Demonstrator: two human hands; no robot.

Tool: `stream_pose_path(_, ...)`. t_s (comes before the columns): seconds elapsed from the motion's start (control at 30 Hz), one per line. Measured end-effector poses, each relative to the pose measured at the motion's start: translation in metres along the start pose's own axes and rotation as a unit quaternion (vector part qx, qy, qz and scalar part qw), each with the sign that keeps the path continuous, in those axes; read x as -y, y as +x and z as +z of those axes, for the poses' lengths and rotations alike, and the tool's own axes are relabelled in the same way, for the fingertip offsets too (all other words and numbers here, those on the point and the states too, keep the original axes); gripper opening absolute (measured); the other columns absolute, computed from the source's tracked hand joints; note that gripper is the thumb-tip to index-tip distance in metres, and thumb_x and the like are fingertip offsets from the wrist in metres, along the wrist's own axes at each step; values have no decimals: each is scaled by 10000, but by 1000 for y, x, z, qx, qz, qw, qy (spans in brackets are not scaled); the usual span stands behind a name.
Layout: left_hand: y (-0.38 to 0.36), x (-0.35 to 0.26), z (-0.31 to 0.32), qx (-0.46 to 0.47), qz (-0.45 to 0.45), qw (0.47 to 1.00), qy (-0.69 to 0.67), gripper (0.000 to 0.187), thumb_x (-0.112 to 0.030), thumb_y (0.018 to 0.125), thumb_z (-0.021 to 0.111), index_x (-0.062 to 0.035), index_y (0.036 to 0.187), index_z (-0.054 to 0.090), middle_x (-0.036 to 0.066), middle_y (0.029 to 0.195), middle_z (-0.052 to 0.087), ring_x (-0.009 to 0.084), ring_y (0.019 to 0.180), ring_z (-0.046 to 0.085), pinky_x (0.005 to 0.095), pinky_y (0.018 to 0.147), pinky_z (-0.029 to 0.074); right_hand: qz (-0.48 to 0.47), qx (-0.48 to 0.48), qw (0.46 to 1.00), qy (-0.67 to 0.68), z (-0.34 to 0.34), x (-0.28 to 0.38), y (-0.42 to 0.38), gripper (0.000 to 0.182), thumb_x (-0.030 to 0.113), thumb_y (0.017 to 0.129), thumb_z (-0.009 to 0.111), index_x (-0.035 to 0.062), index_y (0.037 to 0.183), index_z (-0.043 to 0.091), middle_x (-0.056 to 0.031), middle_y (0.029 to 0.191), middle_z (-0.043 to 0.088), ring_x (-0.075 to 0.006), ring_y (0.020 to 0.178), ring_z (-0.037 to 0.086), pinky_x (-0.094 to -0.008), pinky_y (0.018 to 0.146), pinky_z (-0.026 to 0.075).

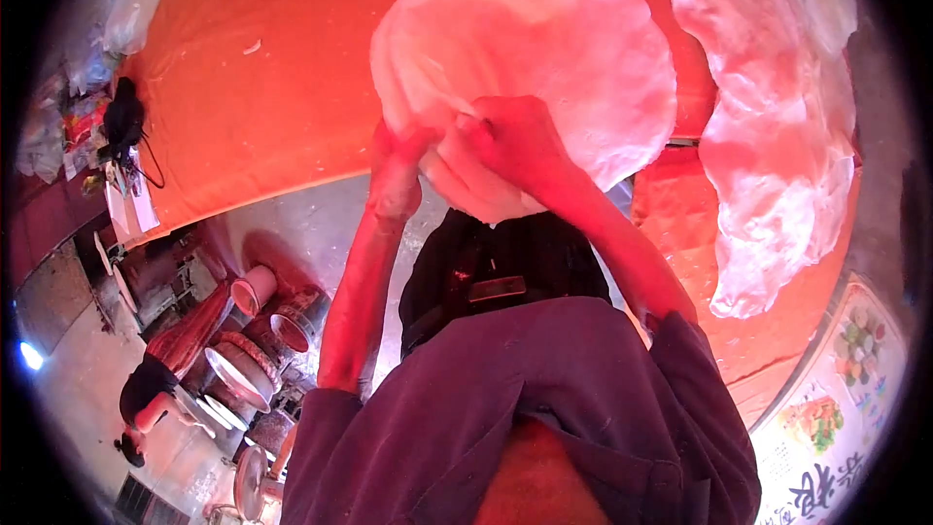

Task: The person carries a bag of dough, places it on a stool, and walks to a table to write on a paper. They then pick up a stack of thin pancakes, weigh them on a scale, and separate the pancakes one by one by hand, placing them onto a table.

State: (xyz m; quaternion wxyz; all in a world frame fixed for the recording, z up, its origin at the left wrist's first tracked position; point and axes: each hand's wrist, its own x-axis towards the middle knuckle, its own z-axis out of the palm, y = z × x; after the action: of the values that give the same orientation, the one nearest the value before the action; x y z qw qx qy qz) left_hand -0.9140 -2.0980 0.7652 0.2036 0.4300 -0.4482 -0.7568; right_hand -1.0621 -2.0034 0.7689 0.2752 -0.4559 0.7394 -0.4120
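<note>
A large, round, pale sheet (583,49), thin and soft-looking, lies on the orange-covered table (272,68) and hangs a little over its front edge. My left hand (397,170) grips the sheet's near left edge, fingers bent round it. Close beside it, my right hand (515,136) is closed on a gathered fold of the same sheet. Small creases run out from between the two hands. Red light tints the sheet and both hands.
More pale, crumpled sheets (768,136) lie in a long pile at the right. A black object with a cord (123,122) is at the table's left corner. Buckets (255,290) and basins stand lower left, near another person (151,394). A printed poster (826,408) is lower right.
</note>
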Motion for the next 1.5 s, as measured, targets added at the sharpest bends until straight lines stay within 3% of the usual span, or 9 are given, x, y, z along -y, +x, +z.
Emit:
stream_pose_path(0.23,4,8,-8,-15,-16,1000,8,469,-62,763,589,31,1218,521,64,1053,617,168,936,593,292,819,475,-80,14,988,-128,27,-26,11,213,222,782,593,37,699,659,-213,669,631,-379,644,644,-483,618,517)
stream_pose_path(0.3,9,19,-25,-14,-39,999,-14,464,-67,767,589,26,1216,523,67,1058,618,176,939,597,298,821,483,6,-6,1000,8,-17,-40,8,105,90,809,620,40,869,691,-113,682,663,-150,618,626,-322,566,488)
stream_pose_path(0.4,12,26,-29,-22,-48,997,-63,454,-68,774,585,20,1215,524,74,1068,621,190,951,602,312,831,493,190,-49,959,204,-60,-52,4,121,63,823,614,-22,877,681,-38,727,672,-92,687,586,-271,612,490)
stream_pose_path(0.6,12,45,-72,-38,-83,993,-78,460,-110,818,551,18,1257,497,104,1151,597,226,1041,591,368,887,500,96,-9,990,99,-22,-55,4,177,173,810,616,41,887,706,-143,744,658,-160,679,626,-331,625,507)
stream_pose_path(0.7,23,62,-86,3,-104,989,-106,509,-124,807,542,23,1289,471,120,1215,566,252,1108,565,398,937,483,223,-96,913,327,-107,-52,-12,195,120,843,635,-8,976,696,-36,837,670,-97,716,595,-276,627,499)
stream_pose_path(0.83,28,61,-75,40,-113,981,-150,586,-130,771,535,32,1325,436,139,1296,521,289,1187,525,439,1002,454,106,-306,921,218,-271,-100,-96,361,131,953,482,-56,1256,537,-159,1236,587,-227,1151,559,-333,1041,413)
stream_pose_path(0.97,40,84,-105,8,-111,984,-138,591,-121,749,559,11,1316,451,115,1237,538,294,1171,519,453,1000,452,113,-470,822,302,-368,-24,-132,357,124,907,569,-44,1222,570,-126,1173,623,-197,1064,599,-316,962,457)
stream_pose_path(1.3,44,86,-105,-7,-135,979,-154,612,-122,687,602,-16,1278,479,90,1200,557,301,1162,524,480,998,450,41,-156,909,383,-529,-153,-5,121,88,910,530,36,975,618,-43,885,630,-125,757,613,-253,664,533)
stream_pose_path(1.5,37,85,-108,-30,-132,974,-182,619,-108,669,614,-16,1268,494,96,1188,579,298,1128,551,484,998,453,14,-209,879,428,-688,-131,115,134,74,858,528,22,934,626,-104,821,656,-227,786,656,-368,695,565)
